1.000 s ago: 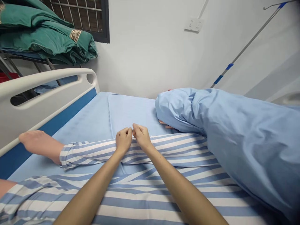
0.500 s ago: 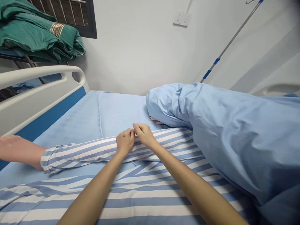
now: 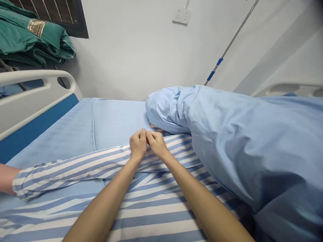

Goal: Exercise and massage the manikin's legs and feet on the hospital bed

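My left hand (image 3: 138, 144) and my right hand (image 3: 156, 144) sit side by side, fingers curled and pinching the upper edge of a blue-and-white striped sleeve (image 3: 75, 171). Their fingertips meet. At the far left, a bare limb (image 3: 6, 178) comes out of the sleeve's cuff. Striped cloth (image 3: 156, 215) also lies beneath my forearms. To the right, a bunched light-blue quilt (image 3: 239, 148) covers a large mound. Bare fingers or toes (image 3: 157, 127) peek out under its near fold, and the rest of that body part is hidden.
A white and blue bed rail (image 3: 37, 97) runs along the left of the blue-sheeted mattress (image 3: 118, 124). Folded green blankets (image 3: 30, 40) rest beyond it, below a barred window (image 3: 60, 13). A wall socket (image 3: 181, 15) and a drip pole (image 3: 227, 43) stand behind the bed.
The view has swung right and closer, so the bed rail and the cuff slide left. My hands have drawn closer together, still on the striped sleeve.
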### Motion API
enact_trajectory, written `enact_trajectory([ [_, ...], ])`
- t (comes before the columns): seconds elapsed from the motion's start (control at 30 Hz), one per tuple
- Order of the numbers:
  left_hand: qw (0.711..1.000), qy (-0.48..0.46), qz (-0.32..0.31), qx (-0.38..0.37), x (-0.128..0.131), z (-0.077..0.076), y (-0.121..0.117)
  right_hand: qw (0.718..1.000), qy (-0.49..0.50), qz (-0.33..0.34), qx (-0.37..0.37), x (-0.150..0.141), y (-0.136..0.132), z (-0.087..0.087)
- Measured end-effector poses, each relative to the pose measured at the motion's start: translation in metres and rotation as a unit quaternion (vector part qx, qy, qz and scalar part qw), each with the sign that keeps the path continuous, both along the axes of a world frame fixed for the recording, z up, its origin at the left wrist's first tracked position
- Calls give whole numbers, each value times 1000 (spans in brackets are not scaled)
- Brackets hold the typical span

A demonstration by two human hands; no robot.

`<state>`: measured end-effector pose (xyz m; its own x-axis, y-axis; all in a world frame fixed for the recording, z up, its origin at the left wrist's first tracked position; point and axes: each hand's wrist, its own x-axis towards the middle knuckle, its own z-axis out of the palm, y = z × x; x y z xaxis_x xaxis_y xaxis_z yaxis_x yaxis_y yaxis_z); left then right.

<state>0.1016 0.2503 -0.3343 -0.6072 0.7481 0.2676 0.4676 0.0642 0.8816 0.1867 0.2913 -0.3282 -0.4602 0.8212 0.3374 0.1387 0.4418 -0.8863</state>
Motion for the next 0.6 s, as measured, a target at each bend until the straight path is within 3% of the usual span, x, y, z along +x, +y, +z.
enact_trajectory([
  [0.13, 999, 22, -26, -43, 20, 2, 10, 998, 22, -26, -45, 16, 19, 2],
  [0.27, 997, -71, -29, 34, 40, 22, 28, 995, 47, -87, -15, 29, 33, -1],
  [0.37, 994, -90, -23, 54, 55, 30, 44, 990, 71, -119, -40, 35, 40, -4],
  [0.5, 997, -35, -40, -48, 69, 19, 59, 979, 83, -187, -17, 48, 47, -1],
  [0.6, 995, -33, -46, -79, 73, 15, 66, 991, 6, -137, -6, 58, 49, 6],
])
